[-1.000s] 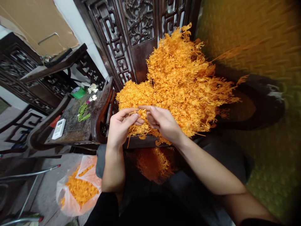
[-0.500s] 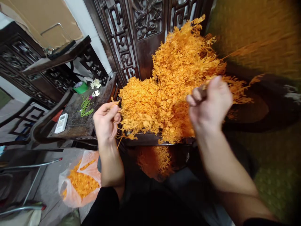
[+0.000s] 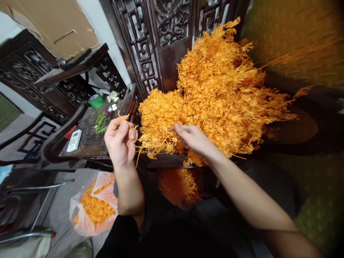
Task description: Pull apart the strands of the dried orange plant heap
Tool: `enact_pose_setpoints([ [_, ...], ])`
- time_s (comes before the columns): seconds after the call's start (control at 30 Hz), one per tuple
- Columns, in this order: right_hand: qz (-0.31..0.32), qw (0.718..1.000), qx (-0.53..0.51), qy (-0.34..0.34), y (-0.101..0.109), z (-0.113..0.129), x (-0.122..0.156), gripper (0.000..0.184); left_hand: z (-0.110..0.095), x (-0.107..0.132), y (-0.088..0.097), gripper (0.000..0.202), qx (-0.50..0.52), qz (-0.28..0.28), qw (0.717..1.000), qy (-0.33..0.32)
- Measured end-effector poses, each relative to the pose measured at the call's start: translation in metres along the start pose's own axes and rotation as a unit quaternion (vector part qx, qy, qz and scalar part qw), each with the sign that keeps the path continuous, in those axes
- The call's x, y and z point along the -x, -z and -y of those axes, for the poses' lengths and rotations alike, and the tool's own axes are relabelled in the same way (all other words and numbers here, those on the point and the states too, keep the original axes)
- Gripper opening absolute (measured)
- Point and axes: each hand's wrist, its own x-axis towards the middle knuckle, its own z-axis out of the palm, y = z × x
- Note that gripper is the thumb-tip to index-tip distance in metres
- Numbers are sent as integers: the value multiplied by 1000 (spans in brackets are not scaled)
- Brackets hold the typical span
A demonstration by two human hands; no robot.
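A large heap of orange, thin-branched plastic-looking sprigs (image 3: 220,89) lies before me on a dark wooden seat. Pinched in my left hand (image 3: 120,141), at the heap's left side, is a thin orange sprig (image 3: 124,117) whose forked ends stick out above the fingers. My right hand (image 3: 195,139) reaches over the front of the smaller left mound (image 3: 158,111). Its thumb and fingers are pressed together, and a tiny dark tip shows at them; what it is I cannot make out.
Carved dark wood (image 3: 172,61) stands behind the heap. On the side table (image 3: 91,143) lie a white remote (image 3: 74,141), green tape (image 3: 96,100), white flowers (image 3: 112,96) and green stems (image 3: 101,122). A plastic bag (image 3: 77,215) of orange pieces sits on the floor.
My right hand has moved left and forward from the heap's right front to the smaller mound, nearer my left hand. My left hand stays in place with the sprig.
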Motion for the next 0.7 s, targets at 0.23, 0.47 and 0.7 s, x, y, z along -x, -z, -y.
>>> enact_pose_setpoints([
  [0.23, -17, 997, -71, 21, -17, 1, -1, 57, 1, 13, -2, 26, -101, 121, 980, 120],
  [0.47, -76, 978, 19, 195, -16, 14, 9, 43, 22, 21, -23, 29, -332, 269, 887, 173],
  [0.7, -237, 939, -63, 242, 21, 20, -2, 42, 9, 24, -18, 47, -375, 360, 843, 139],
])
